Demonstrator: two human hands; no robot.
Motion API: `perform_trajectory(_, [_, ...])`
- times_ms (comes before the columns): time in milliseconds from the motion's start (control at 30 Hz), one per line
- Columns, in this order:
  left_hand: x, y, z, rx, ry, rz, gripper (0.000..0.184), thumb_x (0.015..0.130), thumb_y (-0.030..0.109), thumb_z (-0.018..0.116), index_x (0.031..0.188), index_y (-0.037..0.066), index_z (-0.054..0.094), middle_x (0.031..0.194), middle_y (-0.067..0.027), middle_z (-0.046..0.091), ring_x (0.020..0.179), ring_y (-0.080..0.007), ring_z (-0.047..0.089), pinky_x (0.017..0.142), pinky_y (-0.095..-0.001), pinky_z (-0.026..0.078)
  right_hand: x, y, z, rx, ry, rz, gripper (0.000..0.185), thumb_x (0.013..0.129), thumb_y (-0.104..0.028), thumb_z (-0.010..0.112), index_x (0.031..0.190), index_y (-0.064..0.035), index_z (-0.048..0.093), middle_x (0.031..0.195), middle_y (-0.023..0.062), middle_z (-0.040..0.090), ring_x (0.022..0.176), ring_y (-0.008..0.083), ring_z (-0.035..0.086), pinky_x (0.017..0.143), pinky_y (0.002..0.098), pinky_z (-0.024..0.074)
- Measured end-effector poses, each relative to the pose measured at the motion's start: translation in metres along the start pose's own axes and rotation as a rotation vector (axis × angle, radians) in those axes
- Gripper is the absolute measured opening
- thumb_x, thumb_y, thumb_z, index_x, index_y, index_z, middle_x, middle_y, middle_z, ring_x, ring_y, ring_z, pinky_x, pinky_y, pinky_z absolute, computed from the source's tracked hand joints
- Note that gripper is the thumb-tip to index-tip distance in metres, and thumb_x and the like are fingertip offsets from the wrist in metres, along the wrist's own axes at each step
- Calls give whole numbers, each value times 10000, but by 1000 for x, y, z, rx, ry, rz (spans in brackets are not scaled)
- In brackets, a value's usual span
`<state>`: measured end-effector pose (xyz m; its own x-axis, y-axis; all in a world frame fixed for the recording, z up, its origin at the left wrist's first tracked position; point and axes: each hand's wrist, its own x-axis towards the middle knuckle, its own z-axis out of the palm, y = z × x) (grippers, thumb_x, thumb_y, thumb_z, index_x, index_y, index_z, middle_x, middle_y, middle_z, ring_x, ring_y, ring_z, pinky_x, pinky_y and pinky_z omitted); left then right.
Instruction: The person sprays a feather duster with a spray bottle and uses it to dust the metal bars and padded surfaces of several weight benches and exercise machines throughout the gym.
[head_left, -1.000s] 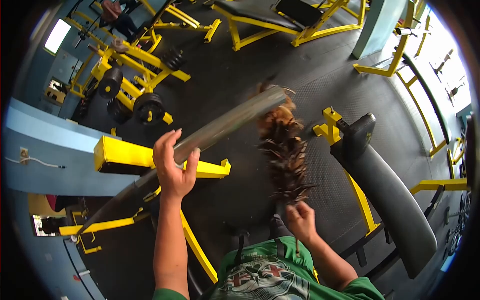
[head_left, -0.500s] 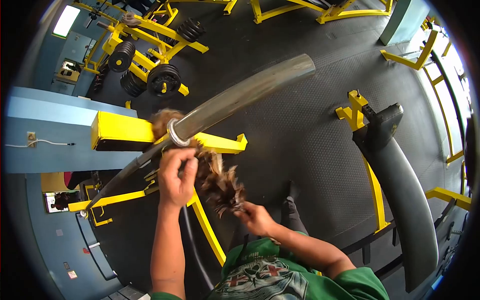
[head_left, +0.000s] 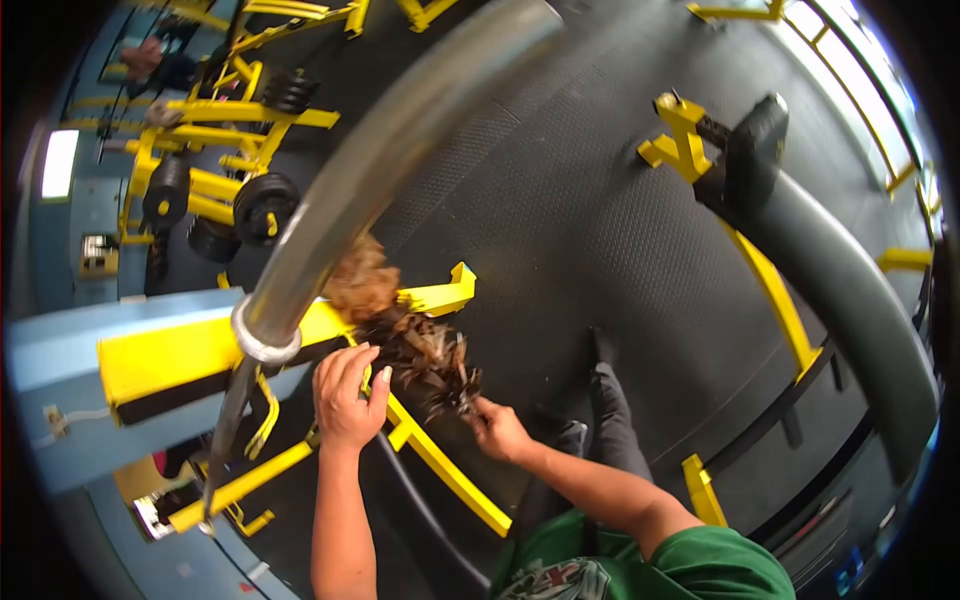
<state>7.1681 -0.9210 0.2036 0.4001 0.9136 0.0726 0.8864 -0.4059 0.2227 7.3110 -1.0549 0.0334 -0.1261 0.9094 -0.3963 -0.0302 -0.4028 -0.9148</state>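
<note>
A brown feather duster (head_left: 415,350) is in my right hand (head_left: 500,430), gripped at its lower end. Its lighter, fluffy tip lies against the yellow beam (head_left: 170,365), just behind the metal bar. My left hand (head_left: 347,400) is at the beam's near end, fingers stretched and thumb apart, holding nothing; whether it touches the beam I cannot tell. The thick grey sleeve (head_left: 390,160) of the bar rises close to the camera, with a ring collar (head_left: 265,335) at its base. The duster's handle is hidden in my fist.
A padded black bench (head_left: 830,260) on a yellow frame stands to the right. Yellow machines hold black weight plates (head_left: 265,208) at the upper left. A yellow leg (head_left: 450,465) and a dark tube run below my hands, over black rubber flooring (head_left: 540,230).
The camera view has turned, and the bar's sleeve now looks closer and steeper. My left hand has come away from the ring collar. The duster's tip now shows to the right of the bar.
</note>
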Motion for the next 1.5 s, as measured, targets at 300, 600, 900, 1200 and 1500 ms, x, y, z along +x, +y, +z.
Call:
perform_trajectory(300, [16,-22,25,-62,-385,17,545,683,290,752,1155,47,630,1201,-148,623,1148,-320,558,1029,-443,349,65,96,28,-3,44,-120,330,888,-167,538,1196,-49,538,928,266,630,871,447,608,772,493,504])
perform_trajectory(600, [12,-25,28,39,-500,27,700,709,442,731,1217,-14,577,1269,-220,566,1217,-358,511,1069,-471,298,150,254,16,-80,146,304,220,886,-138,516,1070,-28,564,939,255,642,903,435,611,771,498,502])
perform_trajectory(900, [9,-23,20,-25,-526,-30,731,752,432,766,1279,-22,541,1343,-263,486,1289,-381,430,1080,-481,276,221,368,-1,-218,70,429,298,855,-100,522,1141,-37,579,984,244,645,939,431,609,795,480,507])
perform_trajectory(1200, [6,-29,22,-38,-434,34,658,791,414,735,1305,52,540,1354,-247,480,1275,-387,444,1073,-497,308,196,349,-9,-238,144,559,306,788,-68,507,1086,-14,553,956,305,627,951,461,597,851,514,482])
perform_trajectory(1500, [16,-23,29,-66,-283,110,592,665,278,796,1184,46,632,1286,-164,568,1219,-342,507,1038,-425,369,20,187,0,-347,-178,488,253,820,-172,577,1007,-14,642,942,263,649,937,422,618,837,478,502])
